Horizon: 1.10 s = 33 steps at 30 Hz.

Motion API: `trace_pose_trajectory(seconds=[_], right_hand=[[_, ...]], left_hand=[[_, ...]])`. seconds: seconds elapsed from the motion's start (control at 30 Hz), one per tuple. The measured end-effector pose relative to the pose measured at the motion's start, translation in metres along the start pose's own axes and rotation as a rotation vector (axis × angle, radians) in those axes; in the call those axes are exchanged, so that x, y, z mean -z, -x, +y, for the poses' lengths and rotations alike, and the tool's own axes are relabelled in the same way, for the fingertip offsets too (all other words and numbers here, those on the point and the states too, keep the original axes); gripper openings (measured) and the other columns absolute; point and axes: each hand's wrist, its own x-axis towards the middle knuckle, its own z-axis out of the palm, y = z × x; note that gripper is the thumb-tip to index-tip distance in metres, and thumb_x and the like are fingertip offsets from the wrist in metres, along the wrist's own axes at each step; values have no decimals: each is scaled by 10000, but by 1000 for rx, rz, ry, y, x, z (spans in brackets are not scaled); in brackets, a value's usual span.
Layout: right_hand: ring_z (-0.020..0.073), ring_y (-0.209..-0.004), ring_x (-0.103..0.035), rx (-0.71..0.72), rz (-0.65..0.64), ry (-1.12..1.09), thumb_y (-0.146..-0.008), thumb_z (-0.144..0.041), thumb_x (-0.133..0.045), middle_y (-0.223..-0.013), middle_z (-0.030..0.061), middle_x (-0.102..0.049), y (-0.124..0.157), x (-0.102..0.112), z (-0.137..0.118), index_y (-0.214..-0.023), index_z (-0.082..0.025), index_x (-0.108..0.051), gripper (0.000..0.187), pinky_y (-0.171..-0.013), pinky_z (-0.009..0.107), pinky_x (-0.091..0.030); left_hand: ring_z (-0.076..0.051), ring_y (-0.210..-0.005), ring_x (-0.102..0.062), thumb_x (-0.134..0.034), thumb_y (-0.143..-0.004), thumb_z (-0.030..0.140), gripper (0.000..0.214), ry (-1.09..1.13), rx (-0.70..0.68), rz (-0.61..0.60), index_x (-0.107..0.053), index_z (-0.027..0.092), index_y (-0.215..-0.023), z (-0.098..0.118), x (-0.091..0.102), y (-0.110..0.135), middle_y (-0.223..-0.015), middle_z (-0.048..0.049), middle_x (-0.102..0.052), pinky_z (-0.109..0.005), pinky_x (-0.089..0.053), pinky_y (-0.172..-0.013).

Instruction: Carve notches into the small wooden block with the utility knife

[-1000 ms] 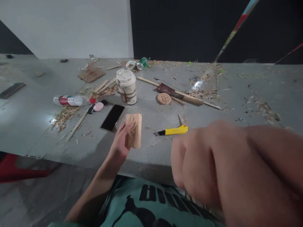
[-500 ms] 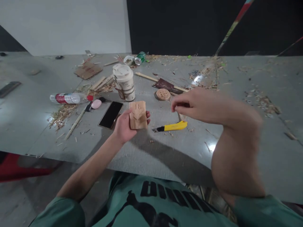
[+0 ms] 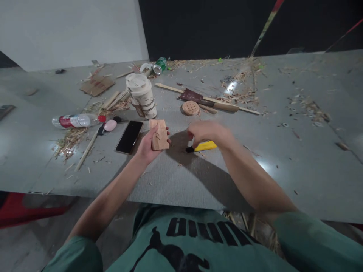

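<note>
My left hand (image 3: 148,146) grips a pale, flat wooden block (image 3: 160,136) with dark cuts, near the middle; my right hand (image 3: 207,132), blurred, is at the yellow knife (image 3: 207,146), its grip unclear. Beyond stands a lidded cup (image 3: 143,96), contents hidden; left lies a clear capped bottle (image 3: 78,121).

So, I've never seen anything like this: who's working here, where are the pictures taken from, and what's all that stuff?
There is no machine here, just a person's two bare hands. One camera, worn on the head, looks forward and down past the shirt. The left hand holds a small wooden block with dark marks on its face. The right hand is at the yellow knife; I can't tell whether it has gripped it. On the grey table are a phone, a bottle on its side, an upright cup, a can and wood shavings.
</note>
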Motion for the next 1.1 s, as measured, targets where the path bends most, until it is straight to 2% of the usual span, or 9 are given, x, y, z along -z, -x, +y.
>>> trace_pose_trajectory(seconds=[0.1, 0.23, 0.47, 0.7, 0.9, 1.1], right_hand=[[265, -1161, -735, 24, -69, 15, -1058, -469, -763, -1348, 102, -735, -6, -2, 2, -1347, -186, -720, 407, -995, 494, -647], [267, -1161, -735, 43, -115, 22, -1057, -479, -762, -1346, 99, -736, -8, -4, 9, -1340, -188, -724, 407, -995, 490, -646], [265, -1155, -735, 43, -163, 10, -1055, -479, -765, -1333, 96, -739, -12, -11, 14, -1328, -187, -727, 401, -994, 489, -645], [275, -1179, -730, -9, -126, -25, -1059, -486, -757, -1369, 103, -727, -14, -10, 18, -1366, -192, -715, 427, -1005, 499, -644], [282, -1208, -722, -79, -48, -48, -1060, -483, -756, -1406, 114, -713, -13, -11, 23, -1395, -193, -703, 446, -1022, 517, -638], [290, -1221, -719, -62, -39, -60, -1057, -475, -760, -1421, 113, -707, -10, -11, 23, -1402, -194, -701, 449, -1025, 518, -638]], left_hand=[[-211, -774, -781, -623, -1090, 297, 218, 0, -16, -11, -752, 150, -1188, 0, 5, -3, -1015, -100, -821, -334, -648, -648], [-217, -764, -782, -588, -1107, 320, 263, 9, -9, -20, -759, 143, -1198, 1, 10, -5, -957, -104, -811, -329, -645, -659], [-199, -731, -747, -558, -1087, 274, 241, 48, 2, -18, -731, 139, -1186, 0, 5, -5, -936, -95, -797, -312, -617, -629], [-180, -704, -713, -573, -1077, 312, 235, 51, -5, -32, -702, 126, -1141, -1, 2, -6, -901, -92, -755, -289, -594, -635], [-181, -697, -703, -508, -1081, 284, 241, 15, 2, -50, -699, 136, -1094, -4, -1, -3, -868, -82, -740, -284, -590, -643], [-192, -687, -708, -529, -1043, 269, 248, -10, 21, -72, -716, 114, -1093, -7, 0, -1, -854, -94, -742, -294, -604, -639]])
